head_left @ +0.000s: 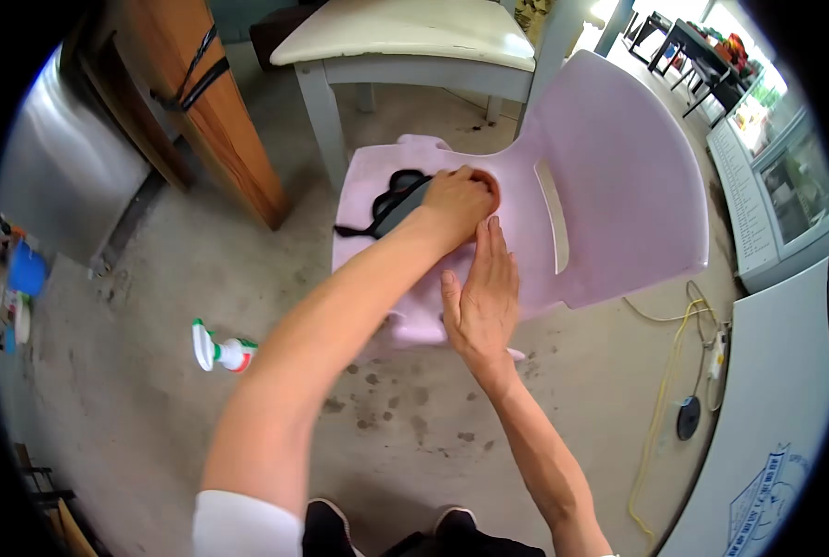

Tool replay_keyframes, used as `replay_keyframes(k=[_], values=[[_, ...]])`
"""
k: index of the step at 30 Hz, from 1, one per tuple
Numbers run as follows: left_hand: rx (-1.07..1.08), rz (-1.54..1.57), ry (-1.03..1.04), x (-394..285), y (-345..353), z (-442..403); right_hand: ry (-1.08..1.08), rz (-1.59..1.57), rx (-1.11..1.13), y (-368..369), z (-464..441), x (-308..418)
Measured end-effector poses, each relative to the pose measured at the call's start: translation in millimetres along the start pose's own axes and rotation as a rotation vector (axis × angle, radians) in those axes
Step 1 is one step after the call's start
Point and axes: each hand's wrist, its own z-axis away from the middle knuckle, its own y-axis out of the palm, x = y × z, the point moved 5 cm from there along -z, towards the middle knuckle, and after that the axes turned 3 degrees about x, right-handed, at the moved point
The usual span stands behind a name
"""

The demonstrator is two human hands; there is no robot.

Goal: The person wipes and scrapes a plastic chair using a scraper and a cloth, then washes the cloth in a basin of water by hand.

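Just above the frame's centre, on the lilac plastic chair [619, 167], my curled left hand [459, 206] covered a brown-rimmed object [494, 188], its grip unclear, my right hand [486, 302] flattened and seemingly empty beside it, the object looking light, stiff, best held by its rim.

Bright glare washes the upper right, and fisheye edges curve into black.

The chair [619, 176] is a plain, pale lilac-pink. I note a black-and-grey object [402, 206] and an orange-brown item [494, 190]. Spray bottle [221, 353]: white, green fittings, red on the label. Sleeve [247, 522]: white. Wooden post [231, 130]: orange-brown, grained; its strap [207, 85], black. Floor [275, 446]: grey-beige, dark-spotted. Cord [658, 418]: yellow. Bucket [27, 269]: blue. White panel [758, 381]: blue printing [758, 497].
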Motion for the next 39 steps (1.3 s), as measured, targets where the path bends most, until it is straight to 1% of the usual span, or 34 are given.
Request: replay_keyframes(k=[2,4,5,6,7,8,9,10,11,13,14,16,17,19,20,22,23,25,26,27,28,29,30,32,33,35,37,38,39], values=[[0.004,0.024,-0.03,-4,7,-19,-0.023,-0.009,-0.001,-3,3,-5],[0.035,0.038,-0.047,-9,-3,-11,-0.024,-0.163,-0.152,-6,4,-6],[0.161,0.058,0.026,-17,-2,0,-0.024,-0.17,-0.157,-4,2,-6],[0.287,0.077,0.101,-26,-5,13,0.02,-0.338,-0.222,-4,1,-12],[0.272,0.261,0.173,-39,-19,35,0.073,-0.504,-0.284,-4,3,-17],[0.095,0.491,0.212,-47,-31,62,0.094,-0.53,-0.28,-3,3,-19],[0.187,0.495,0.233,-48,-33,84,0.104,-0.532,-0.282,-7,2,-17],[0.123,0.514,0.29,-50,-47,102,0.186,-0.678,-0.28,-12,1,-17],[0.227,0.422,0.289,-49,-52,117,0.263,-0.823,-0.271,-16,-1,-18],[0.102,0.489,0.301,-40,-69,148,0.303,-0.813,-0.241,-21,-2,-19],[0.11,0.492,0.299,-36,-71,158,0.345,-0.85,-0.234,-22,-1,-19],[0.024,0.468,0.266,-27,-78,173,0.389,-0.886,-0.224,-20,-2,-22],[0.031,0.478,0.266,-23,-75,182,0.371,-0.9,-0.239,-20,-1,-25],[-0.133,0.37,0.204,-8,-69,195,0.358,-0.909,-0.267,-23,2,-34],[-0.126,0.374,0.209,-7,-63,202,0.334,-1.022,-0.175,-21,2,-37],[-0.262,0.323,0.033,1,-65,209,0.273,-1.248,0.007,-20,4,-41],[-0.255,0.32,0.047,-3,-65,211,0.278,-1.251,-0.009,-28,13,-45],[-0.192,0.348,-0.156,-10,-67,213,0.283,-1.147,0.156,-41,44,-41],[-0.188,0.354,-0.143,-24,-66,218,0.345,-1.176,0.072,-41,61,-46],[-0.238,0.326,-0.031,-45,-68,223,0.355,-1.17,0.06,-38,77,-52],[-0.286,0.3,0.08,-63,-69,224,0.524,-1.125,0.03,-29,97,-65],[-0.28,0.308,0.091,-75,-68,218,0.692,-1.077,0.002,-18,115,-79],[-0.239,0.221,0.097,-89,-65,210,0.704,-1.074,-0.007,-3,126,-89],[-0.191,0.026,0.139,-110,-53,189,0.606,-0.65,0.065,23,147,-106],[-0.116,-0.125,0.172,-121,-43,179,0.62,-0.649,0.058,31,154,-111],[-0.022,-0.36,0.267,-145,-23,166,0.633,-0.819,0.0,43,161,-120],[0.046,-0.456,0.355,-167,8,156,0.606,-0.879,0.004,45,162,-132],[-0.03,-0.483,0.387,-176,25,150,0.704,-1.003,0.029,41,161,-133],[-0.042,-0.483,0.393,-186,46,144,0.799,-1.124,0.049,38,161,-137]])
